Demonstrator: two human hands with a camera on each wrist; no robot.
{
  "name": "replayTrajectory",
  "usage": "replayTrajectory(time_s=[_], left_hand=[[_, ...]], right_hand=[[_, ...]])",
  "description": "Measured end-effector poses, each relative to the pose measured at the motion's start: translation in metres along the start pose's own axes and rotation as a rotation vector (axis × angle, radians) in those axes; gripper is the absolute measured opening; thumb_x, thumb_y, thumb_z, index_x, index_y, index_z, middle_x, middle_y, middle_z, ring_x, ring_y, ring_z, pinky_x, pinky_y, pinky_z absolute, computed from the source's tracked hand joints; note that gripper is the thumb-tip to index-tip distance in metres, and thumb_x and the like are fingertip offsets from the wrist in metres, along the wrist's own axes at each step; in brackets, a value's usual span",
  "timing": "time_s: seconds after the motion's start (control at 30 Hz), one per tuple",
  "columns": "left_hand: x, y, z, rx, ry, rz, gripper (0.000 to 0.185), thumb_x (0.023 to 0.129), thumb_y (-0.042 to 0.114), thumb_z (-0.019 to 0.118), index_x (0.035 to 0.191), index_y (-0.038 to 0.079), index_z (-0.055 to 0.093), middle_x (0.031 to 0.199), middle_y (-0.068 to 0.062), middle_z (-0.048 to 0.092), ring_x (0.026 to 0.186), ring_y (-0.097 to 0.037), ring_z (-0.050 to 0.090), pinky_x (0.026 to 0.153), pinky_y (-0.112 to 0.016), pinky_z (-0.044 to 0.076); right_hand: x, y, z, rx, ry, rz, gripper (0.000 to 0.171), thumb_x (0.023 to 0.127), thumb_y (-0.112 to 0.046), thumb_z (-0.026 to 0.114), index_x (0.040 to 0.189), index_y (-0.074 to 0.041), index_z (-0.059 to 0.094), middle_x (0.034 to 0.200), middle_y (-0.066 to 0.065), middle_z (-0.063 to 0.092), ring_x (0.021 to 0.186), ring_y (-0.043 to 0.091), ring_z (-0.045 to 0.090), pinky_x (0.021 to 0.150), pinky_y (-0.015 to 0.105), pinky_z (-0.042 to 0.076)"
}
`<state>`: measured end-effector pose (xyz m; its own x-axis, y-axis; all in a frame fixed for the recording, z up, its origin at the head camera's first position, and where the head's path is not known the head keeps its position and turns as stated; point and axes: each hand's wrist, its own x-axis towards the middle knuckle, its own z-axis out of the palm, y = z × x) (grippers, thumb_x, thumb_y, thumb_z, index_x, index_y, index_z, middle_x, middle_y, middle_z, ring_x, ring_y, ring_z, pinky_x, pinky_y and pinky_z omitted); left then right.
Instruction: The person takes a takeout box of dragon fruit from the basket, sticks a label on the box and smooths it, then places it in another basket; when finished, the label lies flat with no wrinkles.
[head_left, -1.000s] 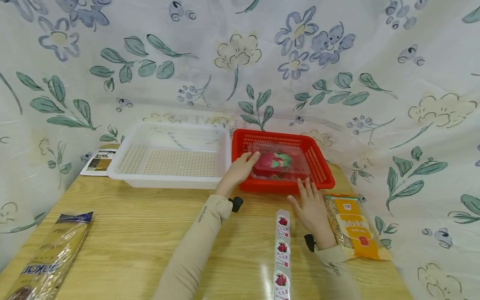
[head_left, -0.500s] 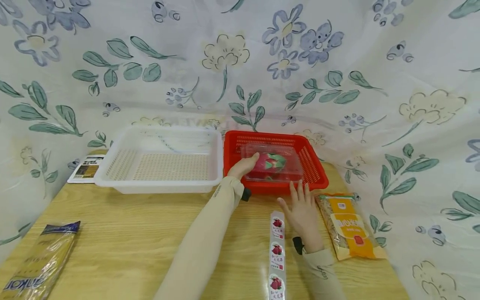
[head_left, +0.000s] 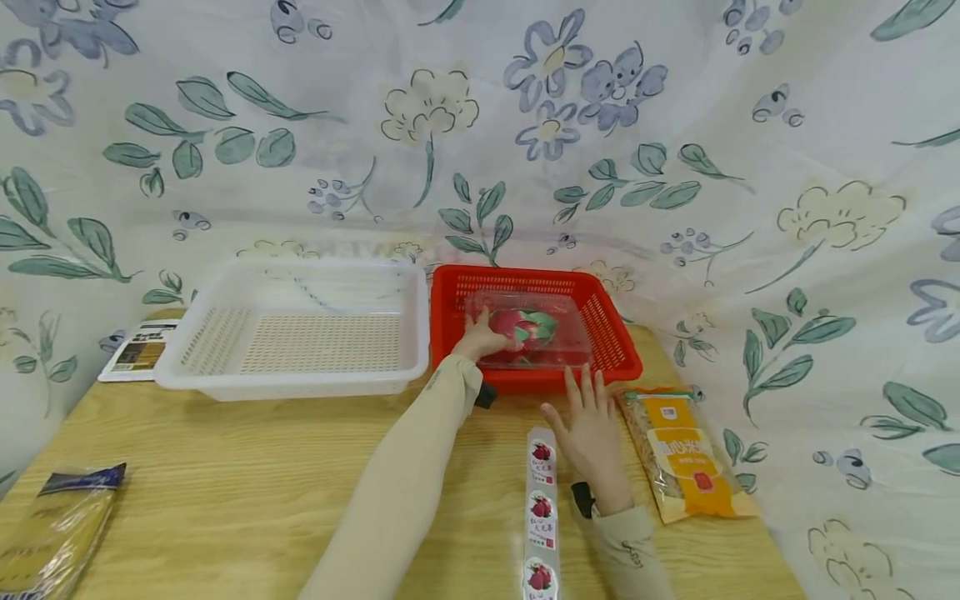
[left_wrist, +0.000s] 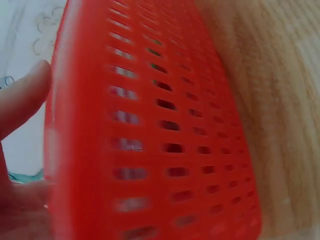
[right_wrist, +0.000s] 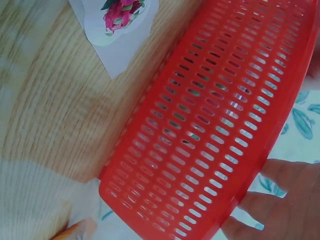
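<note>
A clear plastic box [head_left: 566,333] with a dragon fruit [head_left: 532,327] inside lies in the red basket [head_left: 618,333]. My left hand [head_left: 482,337] reaches over the basket's front left part, its spread fingers at the left end of the box. In the left wrist view its thumb [left_wrist: 30,92] shows straight, beyond the basket wall. My right hand [head_left: 592,433] is flat and spread, with fingertips at the basket's front rim, near the box's front right corner. In the right wrist view its fingers [right_wrist: 265,202] extend past the rim. Neither hand visibly grips anything.
A white basket [head_left: 300,383] stands left of the red one, with a flat pack [head_left: 142,348] beside it. A strip of dragon fruit stickers [head_left: 541,504] lies on the wooden table [head_left: 285,467]. A yellow-orange bag [head_left: 686,454] lies at right, a gold packet [head_left: 60,533] at left.
My left hand has shifted along the left end of the box, its fingers now more spread. My right hand stays near the front rim. The whole scene has slid left in view.
</note>
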<state>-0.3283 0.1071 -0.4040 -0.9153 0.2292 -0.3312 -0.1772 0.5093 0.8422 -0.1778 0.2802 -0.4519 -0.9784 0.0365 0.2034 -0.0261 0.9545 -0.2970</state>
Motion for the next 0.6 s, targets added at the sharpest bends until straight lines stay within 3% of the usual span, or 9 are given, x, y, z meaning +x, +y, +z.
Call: replayTrajectory(time_s=[0.3, 0.6], left_hand=[[0.007, -0.009, 0.002, -0.103, 0.053, 0.045, 0.094, 0.087, 0.028, 0.070, 0.157, 0.020, 0.009, 0.164, -0.013, -0.007, 0.151, -0.039, 0.006, 0.120, -0.054, 0.020], [0.011, -0.014, 0.001, -0.231, 0.099, 0.008, 0.080, 0.091, 0.019, 0.065, 0.155, 0.025, 0.019, 0.165, -0.006, 0.005, 0.151, -0.036, 0.009, 0.121, -0.052, 0.020]], right_hand=[[-0.001, 0.000, 0.003, -0.008, 0.054, -0.019, 0.078, 0.095, -0.054, 0.049, 0.155, -0.011, 0.023, 0.161, 0.020, 0.019, 0.149, 0.042, 0.012, 0.114, 0.065, 0.022], [-0.001, 0.001, 0.004, 0.012, 0.043, -0.010, 0.078, 0.095, -0.053, 0.049, 0.155, -0.011, 0.022, 0.162, 0.019, 0.016, 0.149, 0.041, 0.010, 0.116, 0.064, 0.020]])
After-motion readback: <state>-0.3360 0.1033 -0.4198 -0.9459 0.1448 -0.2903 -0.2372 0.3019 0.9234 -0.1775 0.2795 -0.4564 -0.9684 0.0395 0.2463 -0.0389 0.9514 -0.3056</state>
